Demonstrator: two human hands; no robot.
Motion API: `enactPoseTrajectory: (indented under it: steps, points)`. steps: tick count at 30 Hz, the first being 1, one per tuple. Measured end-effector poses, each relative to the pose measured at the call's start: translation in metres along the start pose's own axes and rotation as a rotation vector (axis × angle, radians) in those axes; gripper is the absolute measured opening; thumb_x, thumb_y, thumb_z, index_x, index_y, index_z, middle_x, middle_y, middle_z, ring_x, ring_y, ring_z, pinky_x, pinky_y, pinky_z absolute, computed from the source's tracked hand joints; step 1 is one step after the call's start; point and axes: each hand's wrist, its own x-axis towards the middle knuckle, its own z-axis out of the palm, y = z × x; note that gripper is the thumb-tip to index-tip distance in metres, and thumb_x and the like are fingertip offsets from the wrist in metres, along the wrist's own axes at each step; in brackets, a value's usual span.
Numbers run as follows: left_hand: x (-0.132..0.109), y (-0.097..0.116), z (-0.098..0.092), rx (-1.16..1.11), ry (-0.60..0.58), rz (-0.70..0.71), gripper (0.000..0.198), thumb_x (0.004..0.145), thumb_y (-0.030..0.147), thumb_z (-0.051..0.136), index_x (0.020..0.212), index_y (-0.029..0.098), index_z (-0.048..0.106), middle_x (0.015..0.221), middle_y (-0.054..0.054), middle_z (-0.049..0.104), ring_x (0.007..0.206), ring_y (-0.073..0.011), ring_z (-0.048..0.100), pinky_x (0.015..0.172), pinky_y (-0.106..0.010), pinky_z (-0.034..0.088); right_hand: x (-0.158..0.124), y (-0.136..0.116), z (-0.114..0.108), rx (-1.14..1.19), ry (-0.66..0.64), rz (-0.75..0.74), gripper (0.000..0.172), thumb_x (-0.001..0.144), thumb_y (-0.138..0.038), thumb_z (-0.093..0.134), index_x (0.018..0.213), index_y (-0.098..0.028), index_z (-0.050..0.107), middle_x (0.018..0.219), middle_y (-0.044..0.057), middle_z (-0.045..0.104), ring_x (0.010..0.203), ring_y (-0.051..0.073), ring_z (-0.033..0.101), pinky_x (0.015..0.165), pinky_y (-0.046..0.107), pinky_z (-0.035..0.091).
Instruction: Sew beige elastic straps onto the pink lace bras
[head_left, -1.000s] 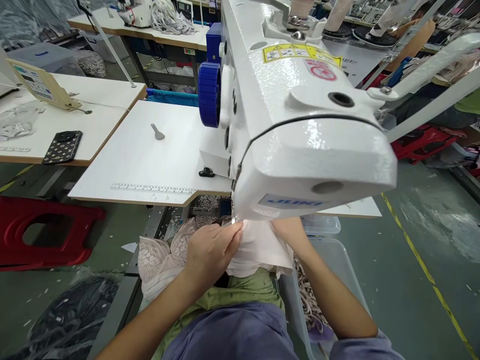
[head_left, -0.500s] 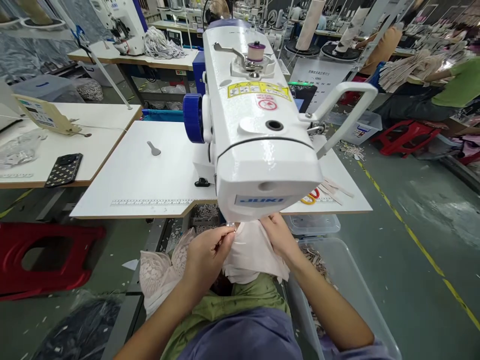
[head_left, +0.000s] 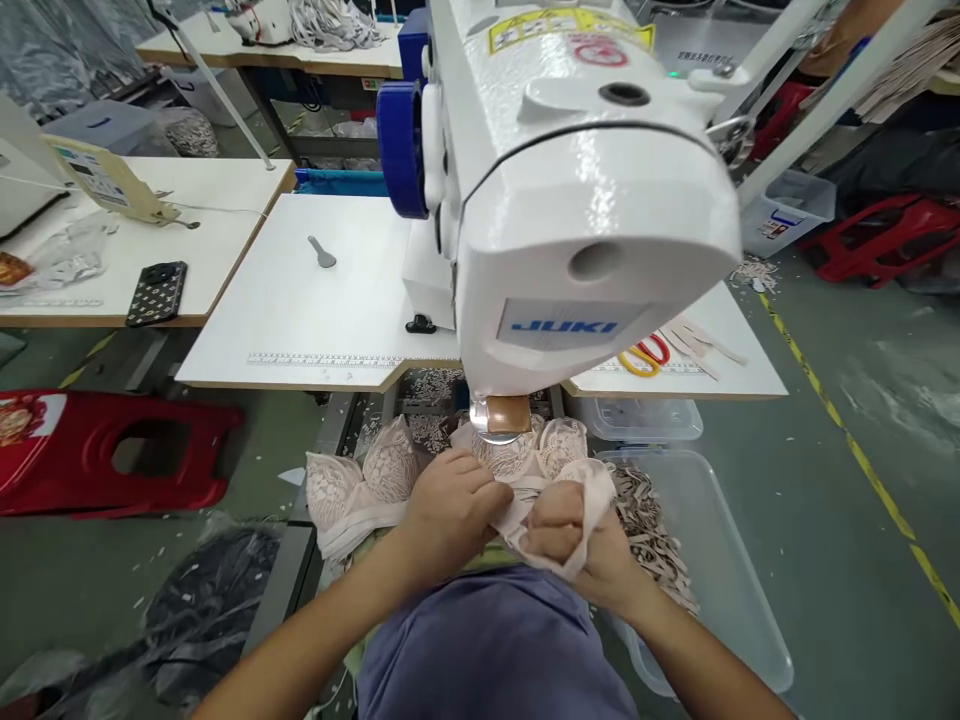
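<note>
A pale pink lace garment (head_left: 517, 465) lies bunched just below the head of a white sewing machine (head_left: 570, 200). My left hand (head_left: 450, 510) is closed, its fingers pinching the fabric on the left. My right hand (head_left: 570, 535) is a fist wrapped round a fold of the same fabric. More lace cups (head_left: 360, 480) hang to the left of my hands. A round metal and brown part (head_left: 502, 415) of the machine sits right above the fabric.
The white sewing table (head_left: 300, 320) carries a small grey tool (head_left: 322, 253) and yellow and red scissors (head_left: 645, 355). A clear bin of trimmings (head_left: 675, 560) stands to my right. A red stool (head_left: 112, 455) and dark bags (head_left: 195, 610) lie left. A phone (head_left: 156, 293) rests on the side table.
Both hands have drawn the pink fabric back from under the machine head toward my body. The right hand has closed into a fist on it. The camera has moved closer and lower.
</note>
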Motion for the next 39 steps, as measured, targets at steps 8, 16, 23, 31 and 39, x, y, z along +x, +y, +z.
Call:
enactPoseTrajectory:
  steps: [8,16,23,31,39]
  points:
    - [0.0,0.001,-0.013,0.108,0.145,0.034,0.033,0.095,0.012,0.038,0.076,0.019,0.064,0.053,0.001,0.053,0.053,-0.0159,0.042,0.058,-0.03,0.036,-0.007,-0.004,-0.008,-0.257,0.073,-0.317,0.023,0.09,-0.021,0.061,0.089,-0.038,0.077,0.073,-0.004,0.075,0.066,0.017,0.069,0.067,0.028,0.057]
    - [-0.002,-0.002,-0.01,-0.147,0.177,0.181,0.018,0.099,0.016,0.043,0.097,0.015,0.061,0.057,0.003,0.056,0.051,-0.0128,0.046,0.056,-0.027,0.037,-0.002,-0.01,-0.008,0.132,0.131,-0.109,0.016,0.093,-0.028,0.062,0.084,-0.021,0.073,0.077,0.002,0.074,0.069,0.014,0.07,0.066,0.023,0.057]
    - [-0.011,0.0,-0.007,-0.313,0.205,0.218,0.024,0.103,0.023,0.037,0.087,0.018,0.055,0.052,0.006,0.046,0.045,-0.0117,0.037,0.051,-0.028,0.031,-0.004,-0.012,-0.011,0.15,0.26,-0.344,0.007,0.091,-0.018,0.066,0.097,-0.018,0.069,0.087,0.006,0.075,0.086,0.014,0.074,0.085,0.021,0.059]
    - [-0.012,0.003,-0.014,-0.29,0.265,0.258,0.013,0.092,0.008,0.051,0.085,0.016,0.058,0.05,0.008,0.038,0.044,-0.0111,0.034,0.049,-0.028,0.03,0.0,-0.017,-0.009,0.211,0.26,-0.344,0.007,0.093,-0.02,0.064,0.092,-0.016,0.069,0.08,0.007,0.074,0.085,0.014,0.075,0.086,0.019,0.058]
    - [-0.015,0.008,-0.017,-0.261,0.243,0.242,0.017,0.089,0.005,0.055,0.077,0.016,0.058,0.047,0.008,0.039,0.044,-0.0112,0.033,0.048,-0.029,0.031,-0.001,-0.016,-0.007,0.247,0.244,-0.341,0.007,0.092,-0.018,0.065,0.098,-0.016,0.068,0.085,0.007,0.073,0.086,0.014,0.074,0.088,0.02,0.058]
